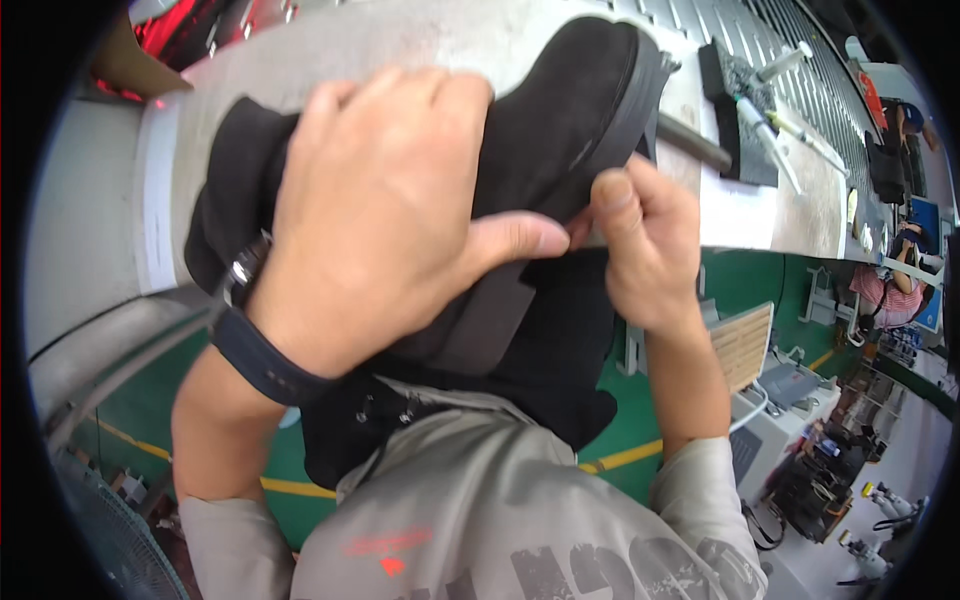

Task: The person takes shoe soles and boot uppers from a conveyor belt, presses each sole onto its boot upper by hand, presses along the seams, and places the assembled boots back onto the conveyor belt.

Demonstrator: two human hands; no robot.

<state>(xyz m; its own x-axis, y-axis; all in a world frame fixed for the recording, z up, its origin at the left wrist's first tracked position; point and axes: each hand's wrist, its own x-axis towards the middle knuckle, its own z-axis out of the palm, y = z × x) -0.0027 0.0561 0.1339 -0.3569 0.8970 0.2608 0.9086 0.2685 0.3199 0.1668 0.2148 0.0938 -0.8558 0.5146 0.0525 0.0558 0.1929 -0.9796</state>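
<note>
Both hands [390, 210] clenched (thumbs touching)

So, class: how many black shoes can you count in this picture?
1: the shoe sits mid-frame, left hand over it, right hand pinching its sole edge. Others may be hidden.

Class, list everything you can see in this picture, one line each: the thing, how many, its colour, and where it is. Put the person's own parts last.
Boot: one, black suede-like with a dark sole, held up in both hands at centre.
Workbench: one, grey, behind the boot.
Marker-like pens: a few, white and grey, upper right on the bench.
Black block: one, under the pens.
Floor: green with yellow lines, below the bench.
Wristwatch: one, dark strap, on the left wrist.
Shirt: one, grey, bottom centre.
Left hand: gripping across the boot.
Right hand: pinching the boot's sole edge.
</note>
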